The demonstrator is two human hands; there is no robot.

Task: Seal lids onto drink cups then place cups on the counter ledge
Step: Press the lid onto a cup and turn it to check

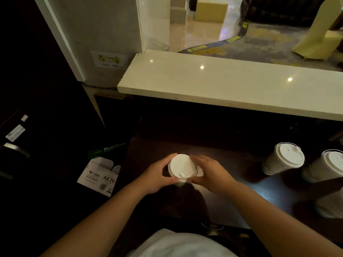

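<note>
A person's left hand (157, 175) and right hand (211, 173) clasp opposite sides of a white lid (182, 166) on a cup (179, 182) standing on the dark counter (232, 206); right of that cup wait two lidded cups (284, 158), and beyond it runs the pale ledge (222, 86)

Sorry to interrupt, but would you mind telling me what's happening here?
A person is fitting a lid onto a cup on the dark counter, with the left hand and right hand around its rim. Two lidded cups stand to the right, with a third cup partly in view. The ledge holds no cups yet.
</note>
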